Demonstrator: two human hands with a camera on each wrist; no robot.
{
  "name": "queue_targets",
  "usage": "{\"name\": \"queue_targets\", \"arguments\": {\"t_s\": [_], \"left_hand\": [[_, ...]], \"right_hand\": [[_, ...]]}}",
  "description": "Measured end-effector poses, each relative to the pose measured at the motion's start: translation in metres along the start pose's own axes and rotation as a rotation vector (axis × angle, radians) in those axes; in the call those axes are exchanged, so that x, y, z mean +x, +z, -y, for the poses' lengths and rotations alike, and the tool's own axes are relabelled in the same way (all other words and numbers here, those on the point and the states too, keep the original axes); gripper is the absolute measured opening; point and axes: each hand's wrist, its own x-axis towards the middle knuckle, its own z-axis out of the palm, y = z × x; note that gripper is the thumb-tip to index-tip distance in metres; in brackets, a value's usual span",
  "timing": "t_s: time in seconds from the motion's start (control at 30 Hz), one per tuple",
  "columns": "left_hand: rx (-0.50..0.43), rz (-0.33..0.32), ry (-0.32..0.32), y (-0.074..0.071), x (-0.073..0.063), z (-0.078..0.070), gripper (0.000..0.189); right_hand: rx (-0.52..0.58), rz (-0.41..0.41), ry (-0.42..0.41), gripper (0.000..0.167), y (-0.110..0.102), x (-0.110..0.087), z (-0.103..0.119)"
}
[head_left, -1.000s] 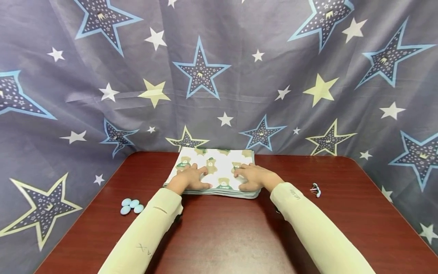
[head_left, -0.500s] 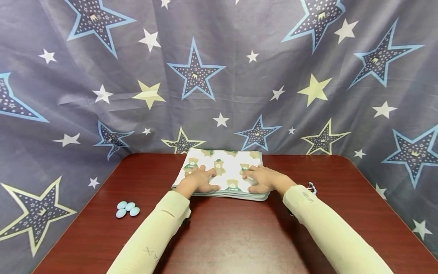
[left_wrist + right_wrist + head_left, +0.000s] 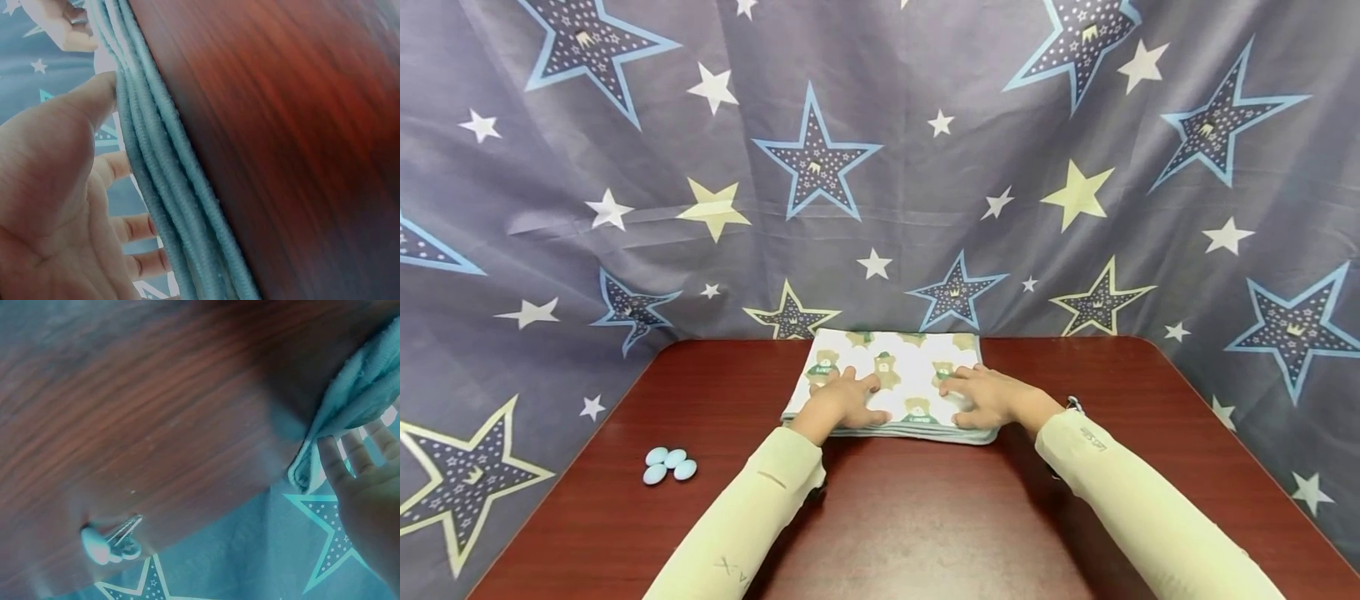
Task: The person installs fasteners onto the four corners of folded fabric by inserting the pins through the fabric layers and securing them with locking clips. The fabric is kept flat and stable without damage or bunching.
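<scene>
Item: one table (image 3: 917, 521), reddish-brown, wood-grained, the bearer of all entries below.

Item: one cloth (image 3: 917, 358), at the table's 12 o'clock near the curtain (image 3: 917, 192); bear-printed, white, folded into a stack, the pale blue-green edges of several layers showing toward me. In my right wrist view one corner's layers stand loosely apart.

Item: left hand (image 3: 842, 402), on the cloth's 8 o'clock side, fingers spread over the top, thumb at the near edge.

Item: right hand (image 3: 996, 398), on its 4 o'clock side, fingers apart, tips touching the print. I see the two hands well apart from each other, neither clamped on anything.

Item: four ovals (image 3: 675, 459), pale blue, grouped at 8 o'clock from the cloth.

Item: pins (image 3: 97, 545), blue-headed with thin shafts, at 3 o'clock from the cloth; the right sleeve (image 3: 1142, 500) partly covers them in my head view.
</scene>
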Motion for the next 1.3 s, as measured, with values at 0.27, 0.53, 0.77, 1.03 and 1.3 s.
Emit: {"name": "queue_targets", "arguments": {"t_s": [0.27, 0.53, 0.77, 1.03, 1.3], "left_hand": [[0.000, -0.018, 0.002, 0.005, -0.004, -0.008, 0.062], [0.018, 0.000, -0.006, 0.012, -0.014, -0.017, 0.064], [0.022, 0.026, 0.002, 0.011, -0.022, -0.026, 0.070], [0.068, 0.035, 0.020, 0.009, -0.028, -0.038, 0.076], [0.108, -0.103, 0.335, 0.011, -0.023, -0.046, 0.041]], "right_hand": [[-0.015, -0.009, -0.015, 0.043, 0.001, -0.010, -0.003], [-0.030, 0.015, -0.018, 0.043, 0.003, -0.023, 0.000], [-0.026, 0.028, -0.018, 0.044, -0.002, -0.038, 0.004], [0.024, 0.025, 0.019, 0.046, -0.005, -0.052, 0.007], [0.027, 0.005, 0.055, 0.043, -0.019, -0.064, 0.006]]}}
